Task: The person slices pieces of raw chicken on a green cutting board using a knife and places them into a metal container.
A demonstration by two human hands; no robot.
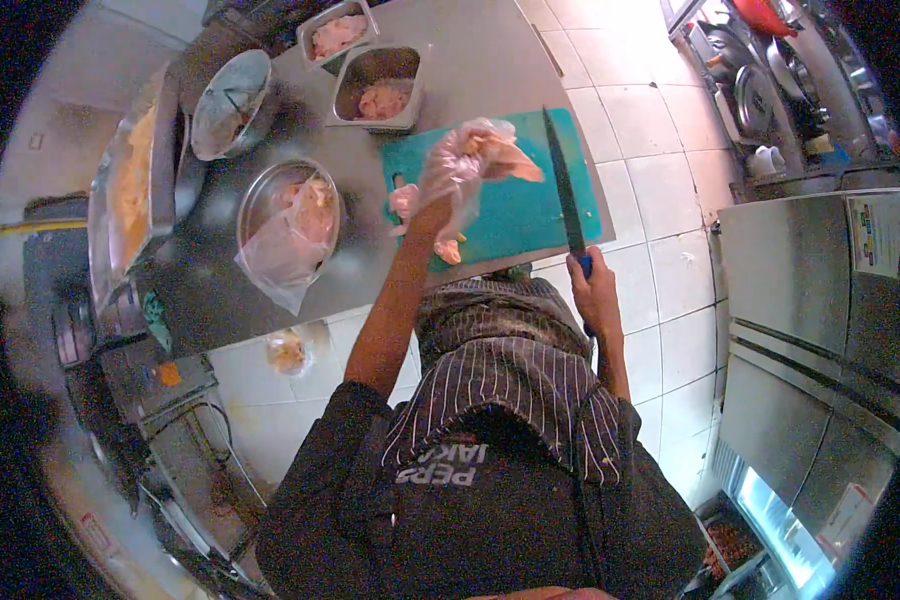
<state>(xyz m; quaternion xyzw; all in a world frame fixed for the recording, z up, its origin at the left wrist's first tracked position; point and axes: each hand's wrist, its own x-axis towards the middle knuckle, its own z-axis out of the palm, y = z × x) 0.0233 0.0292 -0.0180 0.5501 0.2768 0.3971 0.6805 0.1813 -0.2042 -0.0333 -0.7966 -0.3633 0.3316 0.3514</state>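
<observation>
My left hand (pixel 461 165), covered by a clear plastic bag or glove, holds a piece of raw meat (pixel 521 163), seemingly chicken, above the green cutting board (pixel 510 221). My right hand (pixel 595 289) grips the blue handle of a long knife (pixel 562 180), whose blade points away from me over the board's right part. A small meat piece (pixel 448 251) lies at the board's near edge, and another pale piece (pixel 403 202) rests at its left side, beside what looks like a dark handle.
Left of the board, a round metal bowl (pixel 247 206) holds meat and a plastic bag. Beyond stand two metal containers of meat (pixel 418 112) (pixel 305 37), another bowl (pixel 202 127) and a foil-lined tray (pixel 109 195). A steel refrigerator (pixel 780 262) and a shelf of cookware (pixel 784 161) are at right.
</observation>
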